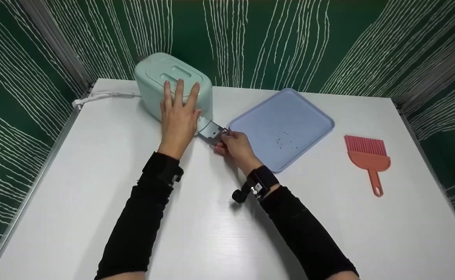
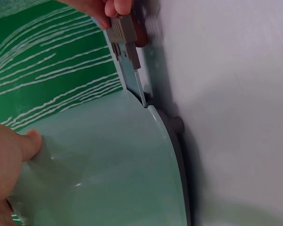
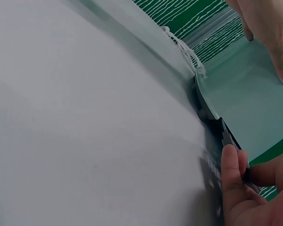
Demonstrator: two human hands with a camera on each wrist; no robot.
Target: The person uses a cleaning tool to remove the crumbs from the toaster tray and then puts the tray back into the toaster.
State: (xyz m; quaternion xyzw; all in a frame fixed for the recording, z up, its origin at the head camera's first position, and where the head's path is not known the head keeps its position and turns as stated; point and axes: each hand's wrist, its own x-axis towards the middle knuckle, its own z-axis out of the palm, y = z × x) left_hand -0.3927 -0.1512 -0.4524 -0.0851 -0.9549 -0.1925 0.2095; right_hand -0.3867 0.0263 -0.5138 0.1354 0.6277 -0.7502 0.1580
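Observation:
A mint-green toaster [image 1: 149, 87] stands at the back left of the white table, its two-slotted top facing up. My left hand [image 1: 179, 122] rests on its near end, fingers spread straight over the top edge; in the left wrist view the thumb [image 2: 34, 141] lies against the toaster's side. With thumb and fingers, my right hand [image 1: 241, 147] pinches the dark grip of a metal crumb tray [image 1: 209, 130]. This crumb tray sticks partway out of the toaster's lower end, and its inner part is hidden inside. In the right wrist view the fingers [image 3: 231, 174] cover most of the grip.
Just right of the hands lies a blue tray [image 1: 256, 120] with dark crumbs [image 1: 280, 142] scattered on it. Farther right is an orange-handled brush [image 1: 369, 159] with pink bristles. A white cord [image 1: 114, 93] runs behind the toaster to the left. Green white-lined walls enclose the table.

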